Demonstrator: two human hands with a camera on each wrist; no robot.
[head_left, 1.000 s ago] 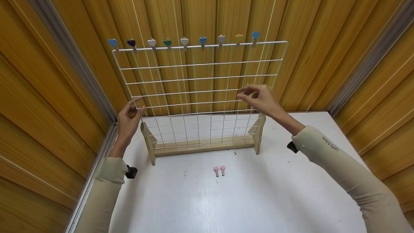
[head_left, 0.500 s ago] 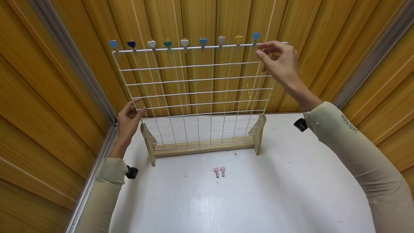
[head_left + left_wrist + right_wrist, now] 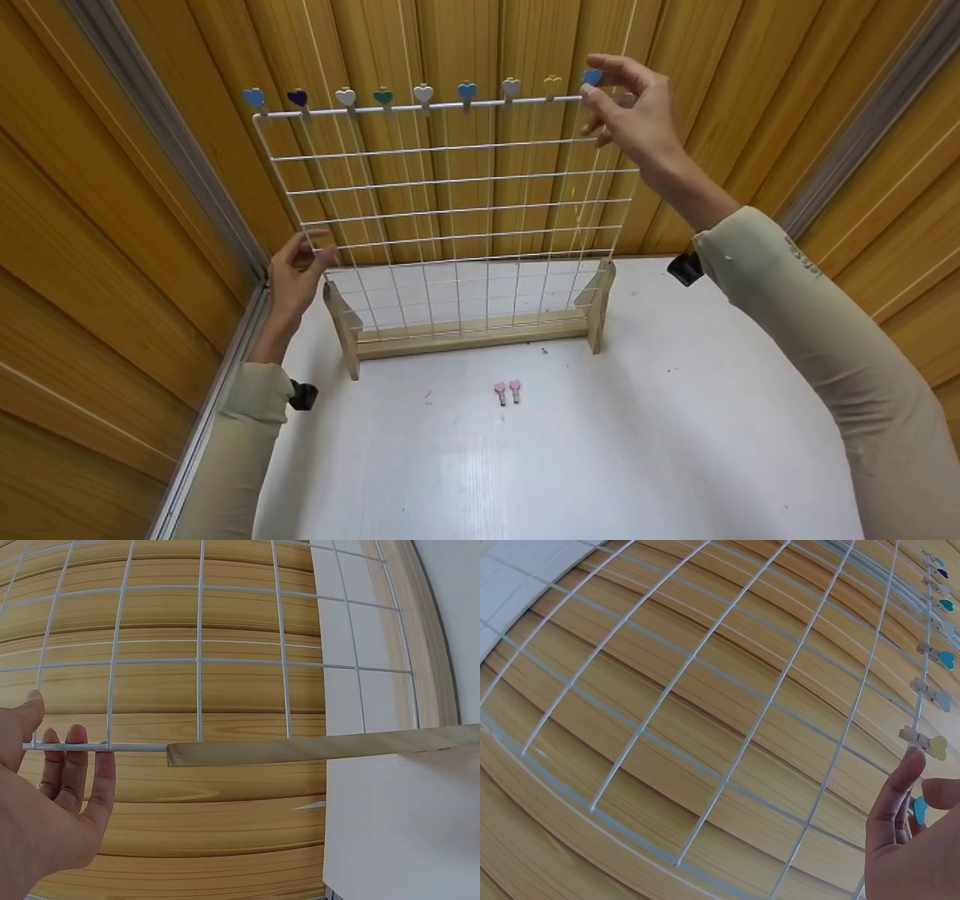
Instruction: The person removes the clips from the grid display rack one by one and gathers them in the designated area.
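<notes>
Nine heart-topped wooden clips line the white wire grid's top rail, right hand pinching the light-blue end clip, left hand gripping the grid's edge, two pink clips on the counter left.

Head camera looks down over the wire grid — both wrist cameras face it close up.

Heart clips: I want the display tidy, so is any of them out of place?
Yes. Two pink heart clips lie loose on the white table in front of the wooden-based white wire grid, while nine sit along its top bar. The right hand pinches the light-blue end clip; the left hand grips the grid's edge.
</notes>
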